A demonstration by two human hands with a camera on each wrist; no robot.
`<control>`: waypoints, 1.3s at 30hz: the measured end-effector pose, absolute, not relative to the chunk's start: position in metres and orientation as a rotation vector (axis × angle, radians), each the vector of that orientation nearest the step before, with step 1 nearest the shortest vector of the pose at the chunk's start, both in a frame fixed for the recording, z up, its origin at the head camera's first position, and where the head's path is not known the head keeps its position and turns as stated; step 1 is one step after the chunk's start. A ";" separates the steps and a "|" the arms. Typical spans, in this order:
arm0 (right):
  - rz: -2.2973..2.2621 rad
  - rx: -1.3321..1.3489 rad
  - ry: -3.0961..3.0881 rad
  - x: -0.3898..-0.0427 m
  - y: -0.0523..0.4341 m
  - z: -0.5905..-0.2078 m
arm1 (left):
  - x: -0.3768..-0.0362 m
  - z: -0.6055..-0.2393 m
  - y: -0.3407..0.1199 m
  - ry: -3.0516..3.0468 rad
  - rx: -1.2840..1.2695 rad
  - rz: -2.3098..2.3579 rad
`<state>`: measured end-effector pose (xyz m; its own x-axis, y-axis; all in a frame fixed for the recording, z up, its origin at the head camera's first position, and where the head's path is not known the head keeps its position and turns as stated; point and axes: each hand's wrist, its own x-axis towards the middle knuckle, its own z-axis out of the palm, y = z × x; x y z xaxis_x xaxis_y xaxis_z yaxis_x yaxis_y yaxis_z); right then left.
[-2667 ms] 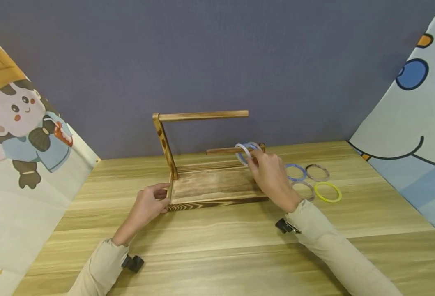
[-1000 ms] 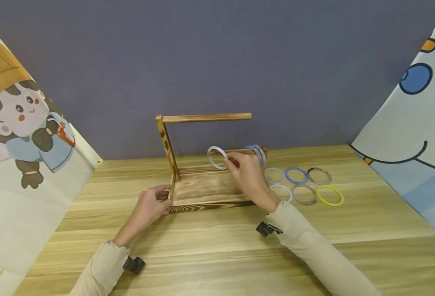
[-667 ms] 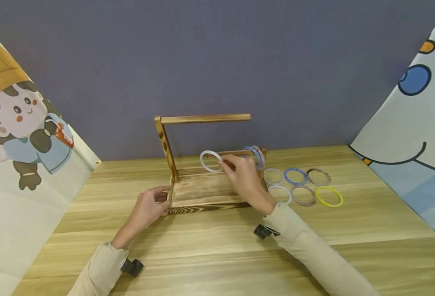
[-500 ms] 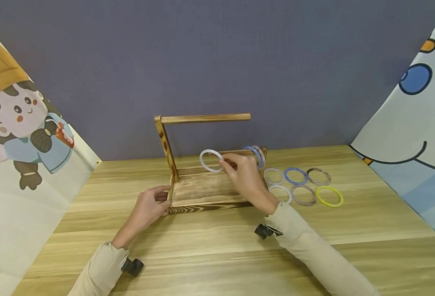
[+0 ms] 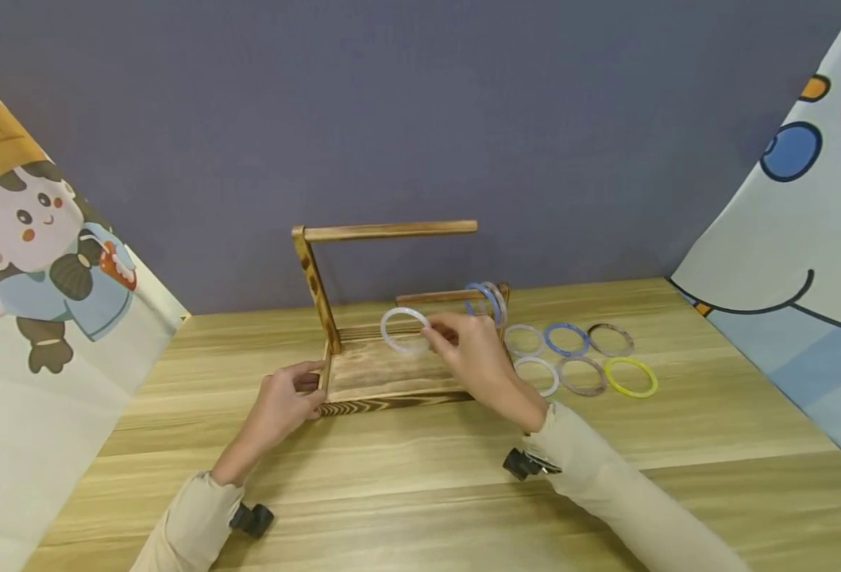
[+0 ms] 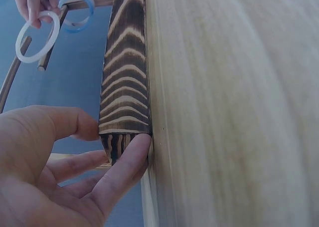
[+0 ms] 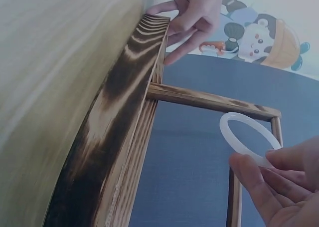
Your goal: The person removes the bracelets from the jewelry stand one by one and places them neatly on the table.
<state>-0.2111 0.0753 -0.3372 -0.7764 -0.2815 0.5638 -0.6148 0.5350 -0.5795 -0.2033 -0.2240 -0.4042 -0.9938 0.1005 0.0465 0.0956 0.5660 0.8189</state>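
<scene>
A white bangle point(image 5: 403, 311) hangs upright between the thumb and fingers of my right hand point(image 5: 483, 357), over the tray of a wooden rack point(image 5: 384, 372). In the right wrist view, thumb and fingertips pinch the white bangle point(image 7: 227, 133) at its lower edge. At the rack's front left corner my left hand point(image 5: 284, 403) grips the tray end; the left wrist view shows its fingers about the striped front board point(image 6: 124, 82). A blue bangle point(image 5: 493, 296) and a paler bangle point(image 5: 504, 299) hang on the rack's lower bar point(image 5: 430, 297), partly behind my right hand.
Right of the rack, several bangles lie flat on the table point(image 5: 391, 492) in two rows, among them a yellow bangle point(image 5: 632, 395) and a blue bangle point(image 5: 566, 326). The rack's upper bar point(image 5: 391, 231) carries nothing. A grey wall point(image 5: 420, 119) stands behind.
From the lower bar, my right hand has carried the white bangle left, away from the other hanging bangles, then slightly down. My left hand has stayed on the tray corner.
</scene>
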 end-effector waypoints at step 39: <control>1.136 0.638 -2.542 -0.162 0.190 -0.351 | -0.203 -0.404 -0.223 2.762 0.165 1.454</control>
<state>-0.1619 0.1900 -0.3510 -0.8619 -0.2778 0.4242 -0.5013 0.5923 -0.6307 -0.2027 -0.2233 -0.4040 -0.9943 0.1007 0.0354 0.0862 0.5618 0.8228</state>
